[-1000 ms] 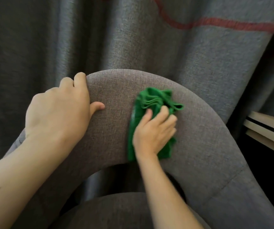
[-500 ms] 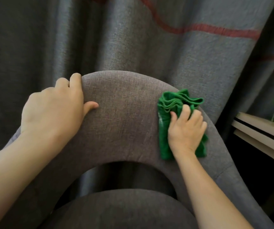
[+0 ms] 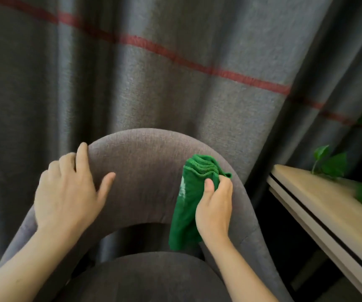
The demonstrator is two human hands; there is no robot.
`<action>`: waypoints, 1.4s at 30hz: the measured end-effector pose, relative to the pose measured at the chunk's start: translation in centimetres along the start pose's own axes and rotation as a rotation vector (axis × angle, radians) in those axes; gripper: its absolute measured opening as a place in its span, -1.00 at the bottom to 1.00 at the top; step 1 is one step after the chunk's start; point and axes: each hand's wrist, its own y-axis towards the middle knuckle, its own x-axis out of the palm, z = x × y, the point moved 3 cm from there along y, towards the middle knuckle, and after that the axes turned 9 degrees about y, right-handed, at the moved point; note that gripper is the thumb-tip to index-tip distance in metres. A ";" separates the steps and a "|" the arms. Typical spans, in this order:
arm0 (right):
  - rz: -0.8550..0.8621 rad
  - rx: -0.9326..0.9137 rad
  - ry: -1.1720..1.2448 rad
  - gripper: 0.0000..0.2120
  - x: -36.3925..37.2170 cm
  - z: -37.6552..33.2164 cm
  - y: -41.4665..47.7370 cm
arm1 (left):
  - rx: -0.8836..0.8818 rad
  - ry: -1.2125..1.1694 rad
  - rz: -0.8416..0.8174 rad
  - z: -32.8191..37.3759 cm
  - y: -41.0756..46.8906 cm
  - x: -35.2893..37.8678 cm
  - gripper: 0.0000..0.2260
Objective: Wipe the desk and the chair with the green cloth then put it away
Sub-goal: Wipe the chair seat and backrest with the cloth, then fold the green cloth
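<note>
Two hands on chair (image 3: 145,171) back: left hand (image 3: 66,197) spread open, flat on it to steady; right hand (image 3: 214,205) pinches green cloth (image 3: 185,205) bunched, draped on curve for wiping; worktop (image 3: 319,205) right of it.

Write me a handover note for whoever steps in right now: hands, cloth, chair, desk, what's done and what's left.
Left hand: no cloth in it, fingers over the top edge of the chair backrest, thumb on its front, steadying it.
Right hand: gripping the green cloth against the right side of the backrest; the cloth's lower end hangs past the backrest's bottom edge.
Desk: to the right, with plant leaves on it. Whether it has been wiped cannot be told.
Done: backrest wipe under way.
Left: rest of backrest, seat, desk if needed, then put the cloth away.
</note>
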 end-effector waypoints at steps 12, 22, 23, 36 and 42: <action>-0.006 0.590 0.439 -0.87 -12.6 -19.4 2.5 | 0.252 -0.977 -0.606 12.3 1.4 -22.1 -0.77; -0.274 0.459 0.098 -0.32 -30.3 -38.3 0.7 | 0.763 -0.913 -0.675 11.6 6.7 -42.9 -0.63; -0.348 0.392 0.081 -0.28 -31.7 -40.5 0.6 | 0.859 -0.884 -0.672 11.7 6.8 -44.7 -0.55; -0.193 0.433 -0.006 -0.88 -51.2 -53.1 -5.7 | 1.104 -1.111 -0.815 19.1 -1.7 -60.6 -0.58; 0.170 0.487 -0.114 -0.85 -64.5 -52.2 -11.0 | 0.970 -1.260 -1.185 25.3 -10.7 -62.8 -0.84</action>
